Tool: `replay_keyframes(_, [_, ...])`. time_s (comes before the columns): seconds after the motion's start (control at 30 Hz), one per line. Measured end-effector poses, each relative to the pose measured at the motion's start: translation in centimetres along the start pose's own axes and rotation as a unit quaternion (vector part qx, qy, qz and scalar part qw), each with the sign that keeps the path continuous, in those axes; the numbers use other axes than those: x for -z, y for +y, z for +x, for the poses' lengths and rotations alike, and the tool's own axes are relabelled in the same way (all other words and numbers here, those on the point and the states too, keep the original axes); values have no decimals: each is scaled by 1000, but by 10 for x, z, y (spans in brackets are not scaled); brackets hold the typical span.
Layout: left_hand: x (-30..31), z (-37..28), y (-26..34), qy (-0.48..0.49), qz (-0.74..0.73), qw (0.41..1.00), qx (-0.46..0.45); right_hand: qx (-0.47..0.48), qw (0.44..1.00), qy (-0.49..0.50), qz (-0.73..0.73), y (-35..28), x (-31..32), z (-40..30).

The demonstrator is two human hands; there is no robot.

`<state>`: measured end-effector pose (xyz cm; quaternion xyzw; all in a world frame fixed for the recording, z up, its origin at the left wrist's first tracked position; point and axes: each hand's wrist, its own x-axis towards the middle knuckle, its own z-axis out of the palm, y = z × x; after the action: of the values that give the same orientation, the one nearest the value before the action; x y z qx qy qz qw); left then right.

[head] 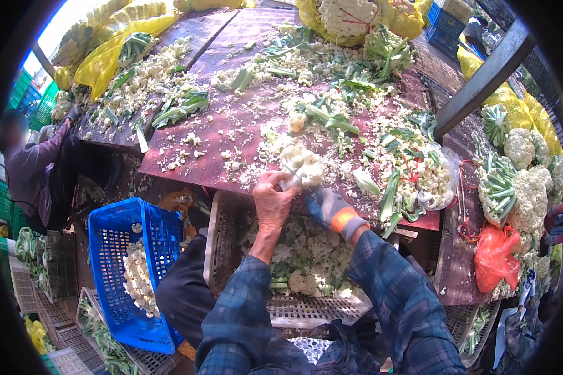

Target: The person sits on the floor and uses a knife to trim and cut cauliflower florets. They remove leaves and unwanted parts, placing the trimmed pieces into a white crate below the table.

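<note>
My bare left hand (274, 194) pinches a cauliflower piece (305, 161) by its lower side, just above the table's near edge. My right hand (333, 211), in a grey and blue glove with an orange band, is closed beside it. A thin blade (292, 172), apparently a knife's, crosses in front of the piece; its handle is hidden in the glove. Under my hands, a pale plastic crate (316, 309) holds cut cauliflower florets (305, 253) and green stalks. Crumbs and leaf trimmings litter the reddish board table (183, 140) ahead.
A tilted blue crate (162, 234) with florets stands left. A clear bag (443, 180) and a red bag (495, 258) lie right, near whole cauliflowers (530, 192). A slanted post (483, 79) rises at right. Another person (37, 164) works at far left.
</note>
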<state>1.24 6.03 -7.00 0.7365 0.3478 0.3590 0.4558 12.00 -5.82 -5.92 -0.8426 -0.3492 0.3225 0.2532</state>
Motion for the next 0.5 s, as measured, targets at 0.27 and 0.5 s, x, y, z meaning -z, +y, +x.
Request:
replay_keyframes(0.27, [-4,-9,-7,-8,-15,999,31,-13,998,-49,-34,8,-1,13])
replay_keyframes(0.5, [0,5,-25,-46,-257,954,147,-30,997,-62,-35,6,5,-5])
